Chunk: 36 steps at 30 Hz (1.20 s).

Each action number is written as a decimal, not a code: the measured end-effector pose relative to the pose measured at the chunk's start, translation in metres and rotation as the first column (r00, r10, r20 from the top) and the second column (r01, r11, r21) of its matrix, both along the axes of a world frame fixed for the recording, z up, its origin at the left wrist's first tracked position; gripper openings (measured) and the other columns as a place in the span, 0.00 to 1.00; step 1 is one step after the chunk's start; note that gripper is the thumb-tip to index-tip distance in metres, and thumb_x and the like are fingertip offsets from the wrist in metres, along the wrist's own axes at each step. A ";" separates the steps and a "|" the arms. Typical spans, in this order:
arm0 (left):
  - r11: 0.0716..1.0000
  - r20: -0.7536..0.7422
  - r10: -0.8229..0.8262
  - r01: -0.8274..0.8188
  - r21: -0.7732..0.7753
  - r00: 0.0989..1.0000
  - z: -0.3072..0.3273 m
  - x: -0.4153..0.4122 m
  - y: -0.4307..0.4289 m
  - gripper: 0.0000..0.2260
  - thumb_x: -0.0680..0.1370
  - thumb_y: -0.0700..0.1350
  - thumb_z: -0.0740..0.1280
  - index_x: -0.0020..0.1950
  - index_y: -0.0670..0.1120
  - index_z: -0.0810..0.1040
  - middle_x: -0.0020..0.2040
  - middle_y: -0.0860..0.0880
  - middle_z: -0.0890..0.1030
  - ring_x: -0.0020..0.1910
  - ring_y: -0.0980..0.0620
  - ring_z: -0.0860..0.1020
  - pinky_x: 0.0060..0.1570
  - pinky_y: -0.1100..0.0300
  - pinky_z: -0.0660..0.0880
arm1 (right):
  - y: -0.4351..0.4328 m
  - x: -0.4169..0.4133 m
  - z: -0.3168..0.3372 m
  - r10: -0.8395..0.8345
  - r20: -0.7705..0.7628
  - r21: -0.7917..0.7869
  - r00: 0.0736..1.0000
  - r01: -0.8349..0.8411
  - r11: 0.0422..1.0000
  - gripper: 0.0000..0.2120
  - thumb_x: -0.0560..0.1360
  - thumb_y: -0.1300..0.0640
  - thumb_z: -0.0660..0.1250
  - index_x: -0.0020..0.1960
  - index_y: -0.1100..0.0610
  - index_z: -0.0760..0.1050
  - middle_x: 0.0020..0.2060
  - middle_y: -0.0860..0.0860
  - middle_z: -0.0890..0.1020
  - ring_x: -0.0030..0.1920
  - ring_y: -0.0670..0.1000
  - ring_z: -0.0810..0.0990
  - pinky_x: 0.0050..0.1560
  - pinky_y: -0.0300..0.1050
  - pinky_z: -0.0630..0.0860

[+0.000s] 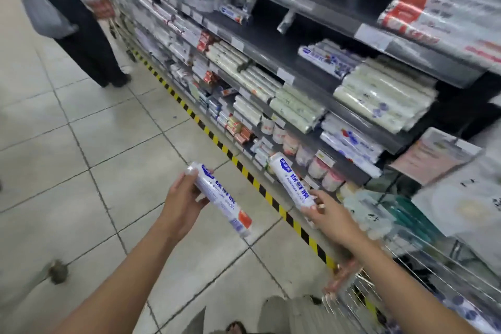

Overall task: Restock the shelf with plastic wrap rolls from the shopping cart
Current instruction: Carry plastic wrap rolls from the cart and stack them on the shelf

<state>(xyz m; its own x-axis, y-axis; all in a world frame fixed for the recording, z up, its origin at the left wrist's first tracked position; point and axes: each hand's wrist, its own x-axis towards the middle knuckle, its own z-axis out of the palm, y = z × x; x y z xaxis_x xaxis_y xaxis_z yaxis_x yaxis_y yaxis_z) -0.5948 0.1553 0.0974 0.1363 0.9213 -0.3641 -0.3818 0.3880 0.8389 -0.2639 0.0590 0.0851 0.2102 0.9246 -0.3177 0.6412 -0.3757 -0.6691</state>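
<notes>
Holding 2 plastic wrap rolls, 1 per hand, both off the shelf (271,35) and clear of the shopping cart (423,260).

My left hand (184,206) grips the left roll (225,200) near its far end, fingers (199,203) curled round it from below and thumb on top. Its long axis runs diagonally: far end up-left, near end down-right, out over the floor tiles.

My right hand (329,215) pinches the right roll (291,183) at its near end, fingertips closed on the tube. That roll runs on much the same diagonal, with its free end toward the lower shelf tiers.

Key relation: the shelf lies to my right and ahead, so the right hand is nearer and the left hand is well apart from it, on the aisle side. The matching stack (329,61) of blue-and-white rolls sits up and to the right of the right roll, 2 tiers or so higher. It lies lengthwise along the shelf, so I judge the right roll needs lifting and turning to line up. A second blue-and-white stack (349,141) sits lower, nearer the right roll.

Counts: 2 rolls in hand, 2 hands, 1 cart at lower right, 1 other person (81,35) up the aisle. The motion blur is heavy, so I can't count the rolls in either stack.
</notes>
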 end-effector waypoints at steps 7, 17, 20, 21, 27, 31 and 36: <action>0.987 0.091 0.160 -0.156 -0.051 0.983 0.014 -0.050 0.080 0.27 0.78 0.68 0.62 0.66 0.50 0.80 0.52 0.41 0.83 0.44 0.44 0.83 0.51 0.45 0.81 | 0.147 -0.099 0.018 0.172 -0.291 -0.031 0.941 -0.189 0.981 0.23 0.77 0.56 0.73 0.67 0.50 0.68 0.56 0.46 0.79 0.46 0.41 0.82 0.42 0.33 0.79; 0.954 -0.158 0.300 -0.295 0.056 0.941 0.027 -0.110 0.241 0.13 0.69 0.52 0.77 0.51 0.49 0.85 0.39 0.44 0.80 0.29 0.46 0.75 0.32 0.57 0.75 | 0.374 -0.211 0.019 0.287 -0.523 0.051 0.802 -0.307 0.950 0.30 0.66 0.59 0.75 0.65 0.49 0.72 0.51 0.55 0.84 0.52 0.55 0.85 0.58 0.59 0.81; 0.925 -0.247 0.378 -0.370 0.080 0.892 0.030 -0.132 0.282 0.07 0.75 0.45 0.75 0.49 0.44 0.80 0.38 0.42 0.81 0.28 0.44 0.77 0.31 0.56 0.75 | 0.436 -0.239 0.023 0.283 -0.609 0.069 0.741 -0.306 0.949 0.25 0.73 0.62 0.76 0.67 0.56 0.71 0.49 0.55 0.86 0.49 0.54 0.87 0.54 0.55 0.83; 0.916 -0.262 0.400 -0.393 0.080 0.878 0.030 -0.139 0.295 0.05 0.78 0.42 0.73 0.48 0.43 0.78 0.37 0.42 0.80 0.28 0.45 0.77 0.31 0.56 0.75 | 0.453 -0.248 0.025 0.266 -0.637 0.077 0.723 -0.284 0.956 0.21 0.75 0.61 0.74 0.66 0.58 0.71 0.47 0.56 0.86 0.47 0.55 0.87 0.52 0.53 0.83; 0.889 -0.299 0.457 -0.436 0.139 0.838 0.028 -0.177 0.380 0.06 0.78 0.40 0.71 0.47 0.42 0.75 0.32 0.42 0.77 0.27 0.45 0.74 0.33 0.54 0.75 | 0.549 -0.297 0.026 0.212 -0.686 0.107 0.696 -0.192 0.975 0.07 0.80 0.58 0.69 0.54 0.60 0.74 0.36 0.55 0.81 0.38 0.55 0.82 0.42 0.48 0.82; 0.919 -0.280 0.394 -0.366 0.148 0.876 0.020 -0.224 0.509 0.10 0.73 0.45 0.71 0.47 0.42 0.74 0.32 0.42 0.76 0.28 0.45 0.74 0.33 0.54 0.76 | 0.662 -0.337 0.010 0.215 -0.621 0.108 0.754 -0.190 0.976 0.11 0.79 0.57 0.70 0.54 0.65 0.73 0.37 0.56 0.82 0.36 0.51 0.83 0.39 0.43 0.82; 0.945 -0.299 0.325 -0.294 0.143 0.897 0.015 -0.242 0.559 0.07 0.76 0.43 0.70 0.47 0.42 0.74 0.32 0.42 0.76 0.28 0.45 0.74 0.34 0.53 0.75 | 0.697 -0.344 -0.001 0.246 -0.541 0.088 0.805 -0.236 0.968 0.15 0.77 0.51 0.73 0.57 0.59 0.74 0.41 0.57 0.83 0.39 0.52 0.84 0.43 0.43 0.82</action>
<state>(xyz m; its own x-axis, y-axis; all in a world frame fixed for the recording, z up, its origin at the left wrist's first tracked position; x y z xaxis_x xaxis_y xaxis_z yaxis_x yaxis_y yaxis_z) -0.8364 0.7145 0.1121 -0.2685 0.9297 -0.2523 -0.1812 0.2085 0.9611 -0.6082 0.7562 0.0845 -0.2223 0.9284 -0.2978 0.2399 -0.2440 -0.9396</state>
